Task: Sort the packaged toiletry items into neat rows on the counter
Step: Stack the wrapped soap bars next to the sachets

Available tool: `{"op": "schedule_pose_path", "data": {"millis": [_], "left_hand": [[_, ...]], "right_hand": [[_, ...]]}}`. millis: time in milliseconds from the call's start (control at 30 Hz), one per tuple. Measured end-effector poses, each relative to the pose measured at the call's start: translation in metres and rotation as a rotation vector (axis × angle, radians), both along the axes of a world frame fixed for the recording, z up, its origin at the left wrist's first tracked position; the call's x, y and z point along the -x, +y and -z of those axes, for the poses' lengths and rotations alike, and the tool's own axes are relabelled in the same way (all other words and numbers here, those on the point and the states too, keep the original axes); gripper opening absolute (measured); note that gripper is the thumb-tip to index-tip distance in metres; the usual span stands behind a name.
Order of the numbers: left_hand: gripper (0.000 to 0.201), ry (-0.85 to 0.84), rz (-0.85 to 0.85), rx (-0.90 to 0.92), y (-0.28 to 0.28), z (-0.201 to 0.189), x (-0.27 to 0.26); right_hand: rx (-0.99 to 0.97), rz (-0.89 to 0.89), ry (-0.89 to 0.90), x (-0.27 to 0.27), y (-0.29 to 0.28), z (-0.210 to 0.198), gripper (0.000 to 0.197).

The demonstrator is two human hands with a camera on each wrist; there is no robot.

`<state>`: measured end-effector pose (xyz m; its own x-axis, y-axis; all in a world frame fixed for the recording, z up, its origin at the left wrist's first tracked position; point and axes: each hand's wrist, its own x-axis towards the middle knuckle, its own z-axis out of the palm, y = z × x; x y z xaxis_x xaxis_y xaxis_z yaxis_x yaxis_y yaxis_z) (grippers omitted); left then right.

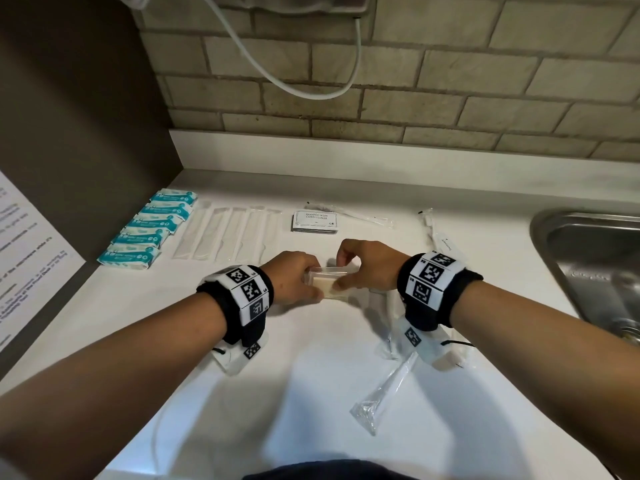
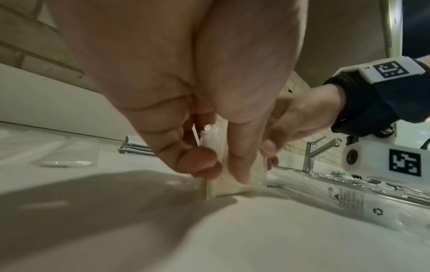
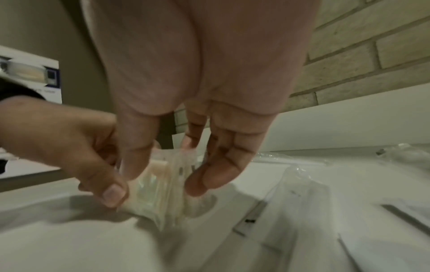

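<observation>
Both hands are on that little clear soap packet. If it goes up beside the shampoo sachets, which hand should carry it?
Probably the right hand: the shampoo sachets lie just beyond it, and its fingers already pinch the soap packet.

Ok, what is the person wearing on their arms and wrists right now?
Both forearms are bare, with no sleeves. The left hand and right hand each have a black fabric wrist strap topped by a white band printed with square black-and-white fiducial markers. Under each wrist hangs a white plastic camera housing with its own marker, and a thin black cable loops beside the right one.
</observation>
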<state>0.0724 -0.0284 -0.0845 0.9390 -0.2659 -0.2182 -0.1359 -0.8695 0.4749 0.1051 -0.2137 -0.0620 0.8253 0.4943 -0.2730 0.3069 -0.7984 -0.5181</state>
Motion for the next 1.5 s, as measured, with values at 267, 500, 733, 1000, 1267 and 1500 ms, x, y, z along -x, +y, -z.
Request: {"op": "schedule_pose_path", "data": {"millis": [267, 500, 733, 1000, 1267, 1500], "left_hand": [[0.049, -0.005, 0.0, 0.011, -0.003, 0.002, -0.001], [0.056, 0.027, 0.037, -0.136, -0.011, 0.007, 0.004], [0.061, 0.038, 0.004, -0.064, -0.002, 0.0, 0.002], [0.041, -0.017, -0.026, -0.088, -0.003, 0.002, 0.002], [0.036, 0.027, -0.057, -0.033, -0.007, 0.008, 0.007], [0.039, 0.035, 0.011, -0.048, -0.004, 0.002, 0.007]], "right_hand": [[0.21, -0.09, -0.11, 0.002, 0.011, 0.002, 0.036], [0.235, -0.121, -0.123, 0.008, 0.019, 0.007, 0.038], [0.231, -0.133, -0.12, 0.009, 0.019, 0.009, 0.034], [0.211, -0.145, -0.151, 0.01, 0.023, 0.012, 0.031], [0.284, -0.168, -0.169, 0.016, 0.027, 0.022, 0.037], [0.283, -0.195, -0.141, 0.005, 0.026, 0.013, 0.028]]}}
